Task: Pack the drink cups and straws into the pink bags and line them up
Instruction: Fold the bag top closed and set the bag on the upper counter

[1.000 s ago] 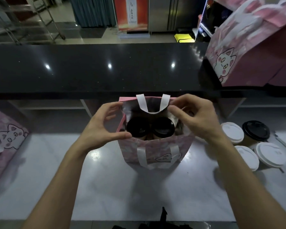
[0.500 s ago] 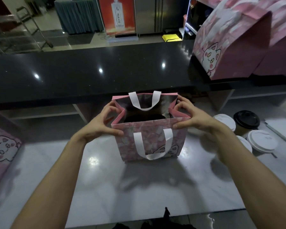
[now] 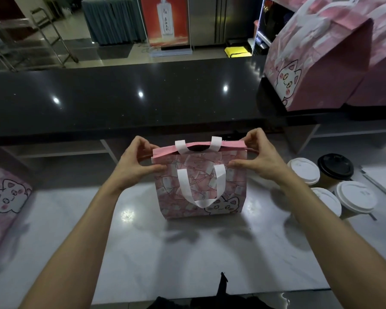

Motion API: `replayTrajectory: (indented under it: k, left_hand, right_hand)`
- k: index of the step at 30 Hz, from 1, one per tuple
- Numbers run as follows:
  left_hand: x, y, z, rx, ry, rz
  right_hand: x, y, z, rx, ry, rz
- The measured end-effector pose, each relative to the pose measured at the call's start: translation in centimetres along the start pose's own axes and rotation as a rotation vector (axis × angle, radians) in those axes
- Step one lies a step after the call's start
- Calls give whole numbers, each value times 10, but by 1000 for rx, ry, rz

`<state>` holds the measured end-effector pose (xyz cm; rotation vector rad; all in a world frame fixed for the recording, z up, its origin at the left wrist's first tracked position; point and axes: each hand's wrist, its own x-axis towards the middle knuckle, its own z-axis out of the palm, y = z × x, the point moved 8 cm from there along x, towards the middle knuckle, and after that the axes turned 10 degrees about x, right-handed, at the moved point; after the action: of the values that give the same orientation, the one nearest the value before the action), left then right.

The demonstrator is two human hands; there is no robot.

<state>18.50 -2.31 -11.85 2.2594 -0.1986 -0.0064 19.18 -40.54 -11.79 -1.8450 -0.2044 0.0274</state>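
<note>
Four pink bags (image 3: 201,188), three white-lidded cups (image 3: 303,170), one black-lidded cup (image 3: 335,167).

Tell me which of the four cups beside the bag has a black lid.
The far-right cup, at the back; the other three have white lids.

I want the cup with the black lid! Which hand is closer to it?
The right hand. It pinches the pink bag's right top corner, just left of the black-lidded cup. The left hand holds the bag's far corner.
</note>
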Motion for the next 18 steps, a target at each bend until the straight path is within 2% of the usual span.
replayTrajectory:
  k: [8,13,18]
  left_hand:
    - [-4,16,6,-65,13,30]
    - [-3,52,3,196,40,139]
    - [-5,84,6,546,59,325]
  right_hand:
    - [-5,-9,9,-124,-34,-26]
    - [-5,-14,12,-185,-16,-22]
    - [-4,-16,16,-179,-33,-14]
